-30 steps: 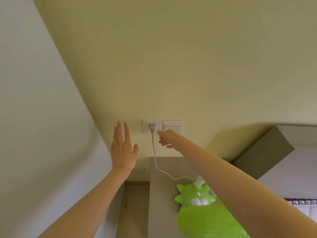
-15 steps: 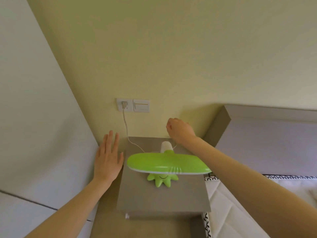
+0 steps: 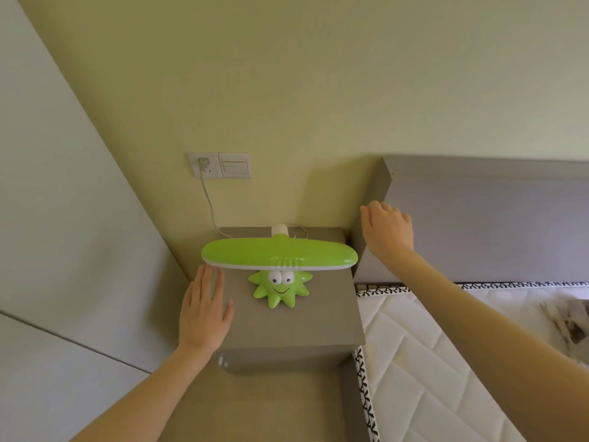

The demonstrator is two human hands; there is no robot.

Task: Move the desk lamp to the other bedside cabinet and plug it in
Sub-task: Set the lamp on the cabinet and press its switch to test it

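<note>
A green desk lamp (image 3: 279, 257) with a star-shaped base bearing a cartoon face stands on the grey bedside cabinet (image 3: 296, 320). Its white cord (image 3: 208, 205) runs up the wall to a plug seated in the wall socket (image 3: 204, 164). My left hand (image 3: 204, 309) hovers flat and open over the cabinet's left edge, just left of the lamp, holding nothing. My right hand (image 3: 387, 229) is raised to the right of the lamp, in front of the headboard, fingers loosely spread and empty.
A light switch (image 3: 235, 165) sits beside the socket. The grey headboard (image 3: 484, 218) and a white quilted mattress (image 3: 430, 346) lie to the right. A pale wall panel (image 3: 63, 234) closes in on the left of the cabinet.
My right hand has drawn back from the socket area and moved right, in front of the headboard. My left hand dropped from the wall to the cabinet's left edge. The view pulled back and down.
</note>
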